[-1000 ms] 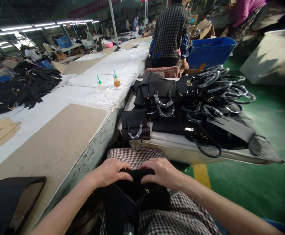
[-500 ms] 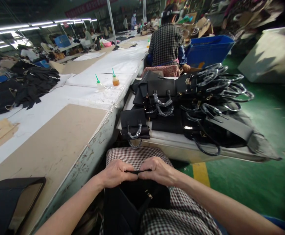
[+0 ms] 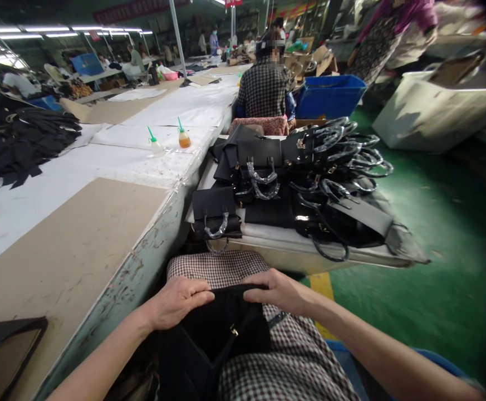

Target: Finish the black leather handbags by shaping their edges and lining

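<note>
A black handbag (image 3: 221, 328) with small gold hardware lies across my lap on a checked cloth (image 3: 263, 370). At the left end of the bag's top edge, my left hand (image 3: 180, 301) pinches it between thumb and fingers. My right hand (image 3: 278, 292) grips the same edge farther right, fingers on top and thumb below. A stretch of the black edge shows between both hands. The lower part of the bag is dark and its details are hard to make out.
Finished-looking black handbags (image 3: 268, 178) with wrapped handles are heaped on a low table ahead. Two green-tipped bottles, one amber (image 3: 183, 139), stand on the long white worktable (image 3: 121, 147) at left. A co-worker (image 3: 263, 86) sits beyond, near a blue bin (image 3: 330, 97). A white bin (image 3: 418, 111) stands right.
My hands have spread apart along the bag's top edge; before, they nearly met. The view has swung slightly right, and a person in purple shows more at the upper right.
</note>
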The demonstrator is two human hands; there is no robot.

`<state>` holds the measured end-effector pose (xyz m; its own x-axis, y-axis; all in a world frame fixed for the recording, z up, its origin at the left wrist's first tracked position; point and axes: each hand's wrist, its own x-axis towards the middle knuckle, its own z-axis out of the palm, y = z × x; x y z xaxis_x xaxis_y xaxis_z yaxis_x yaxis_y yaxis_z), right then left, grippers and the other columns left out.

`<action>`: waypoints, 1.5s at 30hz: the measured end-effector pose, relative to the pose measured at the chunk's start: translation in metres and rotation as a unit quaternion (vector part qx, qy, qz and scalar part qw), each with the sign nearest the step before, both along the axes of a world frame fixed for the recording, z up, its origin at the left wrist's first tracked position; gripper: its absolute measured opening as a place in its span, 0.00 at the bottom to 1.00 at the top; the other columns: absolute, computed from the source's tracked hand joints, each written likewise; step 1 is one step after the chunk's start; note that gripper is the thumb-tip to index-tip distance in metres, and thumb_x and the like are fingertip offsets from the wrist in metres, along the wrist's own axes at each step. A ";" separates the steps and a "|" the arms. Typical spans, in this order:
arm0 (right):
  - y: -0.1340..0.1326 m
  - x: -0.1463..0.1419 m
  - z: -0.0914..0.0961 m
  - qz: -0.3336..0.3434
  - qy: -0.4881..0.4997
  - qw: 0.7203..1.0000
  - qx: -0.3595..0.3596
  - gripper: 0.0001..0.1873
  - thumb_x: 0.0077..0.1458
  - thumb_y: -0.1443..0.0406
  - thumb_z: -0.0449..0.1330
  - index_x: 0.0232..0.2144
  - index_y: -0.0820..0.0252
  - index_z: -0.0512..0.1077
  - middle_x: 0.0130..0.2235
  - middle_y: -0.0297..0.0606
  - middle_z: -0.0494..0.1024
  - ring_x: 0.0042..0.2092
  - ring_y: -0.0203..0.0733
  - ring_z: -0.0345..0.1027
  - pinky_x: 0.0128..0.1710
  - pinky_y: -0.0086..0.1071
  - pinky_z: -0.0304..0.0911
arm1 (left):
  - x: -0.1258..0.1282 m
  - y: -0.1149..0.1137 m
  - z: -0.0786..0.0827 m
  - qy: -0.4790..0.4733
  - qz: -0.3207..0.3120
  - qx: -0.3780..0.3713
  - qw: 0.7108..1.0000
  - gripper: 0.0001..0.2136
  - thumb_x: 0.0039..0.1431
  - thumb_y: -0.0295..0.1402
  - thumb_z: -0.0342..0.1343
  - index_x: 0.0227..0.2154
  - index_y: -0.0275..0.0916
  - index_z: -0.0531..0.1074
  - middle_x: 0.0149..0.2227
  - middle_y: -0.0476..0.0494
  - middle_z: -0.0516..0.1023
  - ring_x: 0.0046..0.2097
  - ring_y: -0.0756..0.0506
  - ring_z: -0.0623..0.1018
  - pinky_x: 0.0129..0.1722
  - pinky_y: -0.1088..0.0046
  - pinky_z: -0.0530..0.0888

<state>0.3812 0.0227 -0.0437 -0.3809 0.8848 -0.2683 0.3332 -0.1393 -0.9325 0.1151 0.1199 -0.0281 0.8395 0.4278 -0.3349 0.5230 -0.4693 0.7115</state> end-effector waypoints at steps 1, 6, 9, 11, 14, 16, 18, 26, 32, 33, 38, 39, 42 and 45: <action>-0.002 0.000 -0.001 -0.005 0.006 1.000 0.001 0.15 0.60 0.56 0.56 0.36 0.58 0.78 0.32 0.30 0.77 0.35 0.40 0.69 0.35 0.30 0.62 | 0.001 0.000 0.000 0.001 -0.001 -0.001 1.000 0.19 0.68 0.45 0.44 0.32 0.39 0.74 0.28 0.52 0.72 0.30 0.50 0.69 0.31 0.77 0.60; -0.011 -0.008 -0.012 -0.053 -0.023 0.997 0.057 0.19 0.63 0.55 0.52 0.28 0.60 0.75 0.25 0.29 0.70 0.28 0.36 0.62 0.28 0.29 0.56 | 0.005 -0.002 0.002 0.007 -0.001 0.000 1.000 0.19 0.68 0.45 0.44 0.33 0.39 0.75 0.29 0.51 0.74 0.32 0.49 0.71 0.31 0.77 0.61; -0.017 -0.018 -0.023 -0.106 -0.092 0.983 0.119 0.21 0.64 0.57 0.51 0.23 0.59 0.70 0.23 0.28 0.66 0.26 0.35 0.59 0.27 0.30 0.53 | 0.007 -0.003 0.001 0.007 0.000 0.016 1.000 0.19 0.68 0.45 0.44 0.32 0.39 0.75 0.28 0.51 0.74 0.31 0.49 0.70 0.31 0.77 0.61; -0.021 -0.026 -0.030 -0.148 -0.117 0.972 0.142 0.21 0.65 0.58 0.50 0.23 0.59 0.69 0.23 0.29 0.66 0.26 0.35 0.59 0.28 0.30 0.53 | 0.009 -0.004 0.001 0.011 0.006 0.031 0.999 0.20 0.67 0.46 0.44 0.31 0.39 0.75 0.27 0.51 0.73 0.30 0.50 0.70 0.31 0.77 0.61; -0.025 -0.034 -0.033 -0.204 -0.116 0.962 0.138 0.21 0.64 0.58 0.49 0.22 0.58 0.70 0.23 0.30 0.69 0.26 0.37 0.61 0.28 0.31 0.53 | 0.010 -0.006 0.002 0.013 0.010 0.043 0.999 0.19 0.67 0.46 0.45 0.31 0.40 0.75 0.27 0.51 0.73 0.31 0.49 0.71 0.31 0.77 0.61; -0.028 -0.035 -0.032 -0.224 -0.104 0.962 0.120 0.21 0.63 0.57 0.50 0.21 0.59 0.70 0.22 0.31 0.68 0.26 0.37 0.59 0.27 0.31 0.52 | 0.010 -0.007 0.004 0.008 0.005 0.041 0.999 0.19 0.67 0.45 0.45 0.33 0.40 0.76 0.28 0.51 0.74 0.31 0.49 0.71 0.32 0.77 0.61; -0.029 -0.035 -0.028 -0.229 -0.076 0.966 0.092 0.21 0.62 0.57 0.51 0.21 0.59 0.69 0.22 0.30 0.66 0.27 0.37 0.58 0.27 0.30 0.51 | 0.011 -0.008 0.006 0.004 -0.001 0.039 0.999 0.19 0.67 0.45 0.45 0.32 0.40 0.76 0.28 0.51 0.75 0.31 0.49 0.71 0.32 0.77 0.61; -0.017 -0.003 -0.018 -0.165 0.068 0.979 -0.097 0.30 0.60 0.44 0.51 0.24 0.62 0.73 0.22 0.32 0.69 0.25 0.35 0.60 0.26 0.29 0.55 | 0.016 -0.013 0.013 -0.012 -0.035 0.033 0.999 0.18 0.66 0.45 0.47 0.29 0.39 0.74 0.26 0.52 0.71 0.30 0.50 0.70 0.30 0.78 0.60; 0.015 0.003 0.010 -0.115 -0.035 0.991 0.061 0.30 0.64 0.47 0.48 0.63 0.52 0.60 0.62 0.43 0.64 0.59 0.49 0.62 0.57 0.43 0.59 | 0.013 -0.011 0.006 -0.017 -0.020 0.053 0.998 0.19 0.67 0.45 0.46 0.28 0.38 0.74 0.25 0.52 0.71 0.29 0.51 0.69 0.29 0.77 0.60; 0.017 -0.005 0.013 -0.089 -0.066 0.988 0.109 0.30 0.64 0.49 0.50 0.63 0.51 0.58 0.63 0.42 0.63 0.61 0.49 0.59 0.58 0.43 0.57 | 0.013 -0.011 0.005 -0.017 -0.016 0.054 0.998 0.19 0.66 0.46 0.47 0.29 0.38 0.75 0.26 0.52 0.72 0.29 0.50 0.70 0.30 0.77 0.60; 0.016 -0.056 0.014 0.015 -0.155 0.976 0.150 0.35 0.56 0.60 0.63 0.63 0.51 0.57 0.43 0.38 0.80 0.43 0.49 0.74 0.44 0.37 0.65 | 0.002 -0.005 0.011 -0.016 0.010 0.020 1.000 0.15 0.64 0.45 0.51 0.39 0.42 0.78 0.35 0.51 0.79 0.37 0.47 0.75 0.36 0.76 0.65; 0.016 -0.061 0.012 0.012 -0.164 0.975 0.148 0.34 0.55 0.61 0.63 0.62 0.51 0.58 0.38 0.35 0.81 0.40 0.48 0.74 0.41 0.35 0.65 | -0.004 -0.002 0.014 -0.013 0.022 0.006 1.000 0.14 0.62 0.45 0.54 0.39 0.42 0.78 0.36 0.51 0.79 0.38 0.47 0.75 0.36 0.76 0.65; 0.019 -0.060 0.002 -0.008 -0.171 0.976 0.132 0.32 0.55 0.62 0.63 0.61 0.52 0.60 0.32 0.31 0.80 0.34 0.44 0.73 0.36 0.31 0.63 | -0.030 0.007 0.023 0.003 0.082 -0.035 0.996 0.13 0.54 0.44 0.62 0.39 0.42 0.78 0.36 0.52 0.79 0.38 0.46 0.75 0.36 0.76 0.66; 0.023 -0.052 -0.005 -0.004 -0.218 0.967 0.130 0.28 0.58 0.60 0.60 0.59 0.54 0.62 0.35 0.36 0.80 0.38 0.47 0.73 0.38 0.33 0.63 | -0.054 0.010 0.026 0.021 0.164 -0.038 0.986 0.11 0.56 0.41 0.60 0.37 0.41 0.78 0.33 0.52 0.79 0.36 0.47 0.75 0.35 0.76 0.66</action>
